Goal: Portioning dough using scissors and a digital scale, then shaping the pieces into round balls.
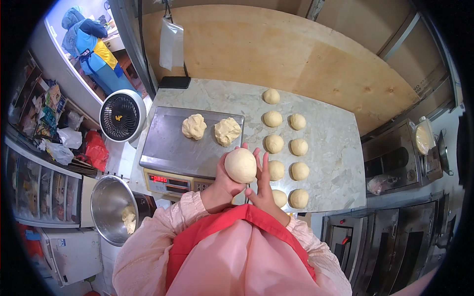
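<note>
A smooth, round dough ball [240, 166] rests in my left hand [223, 186], whose fingers cup it from below and the left. My right hand [264, 186] is beside the ball with its fingers stretched out; whether it touches the dough I cannot tell. Two rough dough lumps [194, 127] lie on the metal platform of a scale [170, 143], just beyond my hands. To the right, several smooth dough balls [299, 147] stand in two columns on the marbled table [331, 163].
At the lower left is a steel bowl [101, 209] with some dough [129, 219] inside. A round fan [121, 116] stands left of the scale. A wooden board [276, 52] backs the table. Ovens [395, 237] are at the right; another person [94, 49] is beyond the doorway.
</note>
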A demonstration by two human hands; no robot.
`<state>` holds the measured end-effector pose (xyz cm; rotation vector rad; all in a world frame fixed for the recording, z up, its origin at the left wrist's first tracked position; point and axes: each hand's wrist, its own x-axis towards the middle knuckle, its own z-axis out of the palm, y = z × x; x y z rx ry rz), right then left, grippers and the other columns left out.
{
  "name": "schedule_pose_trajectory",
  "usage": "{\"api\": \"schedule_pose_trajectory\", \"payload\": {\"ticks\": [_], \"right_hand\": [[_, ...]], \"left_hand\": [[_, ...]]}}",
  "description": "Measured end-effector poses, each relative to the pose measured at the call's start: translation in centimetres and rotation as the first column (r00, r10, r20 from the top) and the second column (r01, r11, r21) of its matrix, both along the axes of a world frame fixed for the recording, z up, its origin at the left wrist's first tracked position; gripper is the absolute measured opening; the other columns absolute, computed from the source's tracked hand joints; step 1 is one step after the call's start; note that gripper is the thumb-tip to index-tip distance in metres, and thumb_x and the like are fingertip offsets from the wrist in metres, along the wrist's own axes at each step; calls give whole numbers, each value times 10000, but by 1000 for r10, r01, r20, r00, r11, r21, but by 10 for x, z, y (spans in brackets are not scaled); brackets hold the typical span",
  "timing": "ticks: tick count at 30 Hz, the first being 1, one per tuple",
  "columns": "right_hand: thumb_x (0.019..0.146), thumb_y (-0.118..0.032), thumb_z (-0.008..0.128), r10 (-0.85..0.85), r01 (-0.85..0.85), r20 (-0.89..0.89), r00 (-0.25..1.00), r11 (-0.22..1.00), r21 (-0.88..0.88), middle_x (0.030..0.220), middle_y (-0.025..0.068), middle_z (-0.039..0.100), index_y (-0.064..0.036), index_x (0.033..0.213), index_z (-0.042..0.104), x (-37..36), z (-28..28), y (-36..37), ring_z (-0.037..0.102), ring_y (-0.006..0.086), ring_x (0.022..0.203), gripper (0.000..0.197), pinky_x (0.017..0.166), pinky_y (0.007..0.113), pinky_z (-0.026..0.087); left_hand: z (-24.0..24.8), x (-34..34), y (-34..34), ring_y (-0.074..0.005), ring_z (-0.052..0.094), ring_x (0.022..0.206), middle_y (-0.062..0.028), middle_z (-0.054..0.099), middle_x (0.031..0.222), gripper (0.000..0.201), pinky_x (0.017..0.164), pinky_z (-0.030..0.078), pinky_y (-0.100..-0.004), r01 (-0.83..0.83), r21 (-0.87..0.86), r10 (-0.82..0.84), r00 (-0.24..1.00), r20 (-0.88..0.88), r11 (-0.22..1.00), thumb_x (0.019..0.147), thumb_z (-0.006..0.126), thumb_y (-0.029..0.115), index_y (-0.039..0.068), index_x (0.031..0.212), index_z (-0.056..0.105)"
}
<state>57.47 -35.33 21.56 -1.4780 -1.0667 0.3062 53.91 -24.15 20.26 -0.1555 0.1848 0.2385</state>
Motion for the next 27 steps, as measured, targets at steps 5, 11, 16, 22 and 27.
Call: {"api": "schedule_pose_trajectory", "payload": {"ticks": [5, 11, 16, 22, 27], "right_hand": [[736, -492, 549, -20, 35, -225, 974, 998, 60, 1377, 211, 49, -26, 1309, -110, -6, 1, -7, 72, 330, 1273, 990, 1008, 407, 93], [608, -602, 567, -44, 171, 455, 889, 955, -241, 1372, 220, -15, -14, 1307, -97, -18, -32, -8, -35, 449, 1241, 1129, 895, 641, -22], [656, -552, 567, -43, 147, 325, 945, 941, -305, 1373, 210, 0, -44, 1322, -59, -13, -11, 3, -44, 420, 1252, 1047, 884, 648, -34], [749, -467, 517, -142, 220, 431, 891, 966, -137, 1329, 110, 286, -53, 1327, 67, 3, -4, -14, 158, 318, 1263, 842, 921, 614, -7], [719, -531, 504, -80, 429, 733, 676, 851, -302, 1277, 59, 381, -75, 1289, 266, -10, 2, -10, 207, 279, 1254, 768, 905, 639, -9]], "left_hand": [[0, 6, 2, -305, 383, 1145, -27, 506, 1121, 328, 945, 310, -475, -27, 95, 31, 998, -48, 995, 798, 361, 275, 95, 998, 548], [-13, 15, 8, -297, 408, 1121, -66, 507, 1114, 370, 936, 329, -472, -143, -23, 139, 981, -137, 989, 800, 344, 266, 78, 1085, 486], [-14, 6, 0, -271, 488, 1015, -122, 507, 1090, 361, 879, 407, -402, -23, -91, 15, 997, -82, 996, 826, 342, 276, 68, 1090, 472], [-16, 12, 8, -267, 501, 998, -116, 529, 1053, 406, 868, 420, -392, 64, -162, -30, 978, 208, 985, 824, 330, 292, -1, 1073, 461], [-12, 18, 11, -265, 503, 995, -110, 540, 1030, 388, 856, 422, -401, -16, -157, 10, 999, -41, 987, 822, 339, 306, 28, 1046, 490]]}}
